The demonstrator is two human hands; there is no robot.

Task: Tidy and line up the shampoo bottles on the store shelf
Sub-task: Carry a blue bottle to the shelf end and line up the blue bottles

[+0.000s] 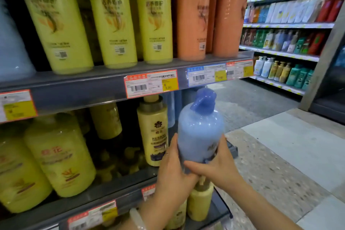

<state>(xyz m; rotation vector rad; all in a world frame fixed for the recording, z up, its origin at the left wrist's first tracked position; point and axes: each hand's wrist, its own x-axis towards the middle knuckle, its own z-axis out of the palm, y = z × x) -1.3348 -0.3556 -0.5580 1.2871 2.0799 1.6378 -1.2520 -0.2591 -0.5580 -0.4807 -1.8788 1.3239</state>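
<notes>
A blue pump bottle (200, 129) stands upright at the right end of the middle shelf (115, 183), held near its base by both hands. My left hand (173, 172) wraps its left side; my right hand (218, 164) grips the right side and front. Beside it on the left stands a slim pale yellow bottle (154, 129) with a flower logo. Further left are large yellow bottles (59, 155), one tilted. On the upper shelf (93, 84) stand tall yellow bottles (112, 17) and orange bottles (192, 15).
Price tags (151, 83) line the shelf edges. A small yellow pump bottle (199, 201) stands on the shelf below, under my hands. Across the aisle floor (270, 145), another rack (283, 43) holds many bottles. A pale blue bottle (13, 52) is at far left.
</notes>
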